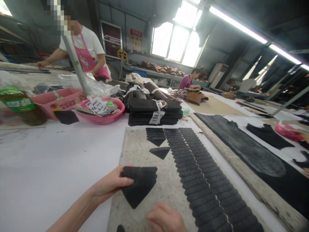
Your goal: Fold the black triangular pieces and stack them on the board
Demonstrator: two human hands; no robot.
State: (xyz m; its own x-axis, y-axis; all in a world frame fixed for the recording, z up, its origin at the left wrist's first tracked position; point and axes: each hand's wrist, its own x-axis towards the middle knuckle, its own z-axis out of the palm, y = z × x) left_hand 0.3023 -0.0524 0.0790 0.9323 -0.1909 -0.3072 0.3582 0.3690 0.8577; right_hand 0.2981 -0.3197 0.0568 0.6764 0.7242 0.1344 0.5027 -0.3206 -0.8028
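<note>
In the head view my left hand [118, 180] grips a black pointed piece [139, 187], perhaps leather or fabric, with the thumb on top and the fingers underneath. It is held over a grey board [135, 141]. My right hand [165, 217] is at the bottom edge, just below the piece and apart from it. Motion blurs its fingers, so I cannot make out whether it holds anything. Another black triangular piece [160, 152] lies farther up the board. To the right, long overlapping rows of scalloped black pieces [200, 174] run along the board.
Behind the board sits a tied stack of black pieces [154, 111] with a paper tag. A pink basin [103, 118], a pink box [62, 100] and a bottle [20, 106] stand left. Black sheet material [253, 154] lies right. Two people [90, 48] work farther back.
</note>
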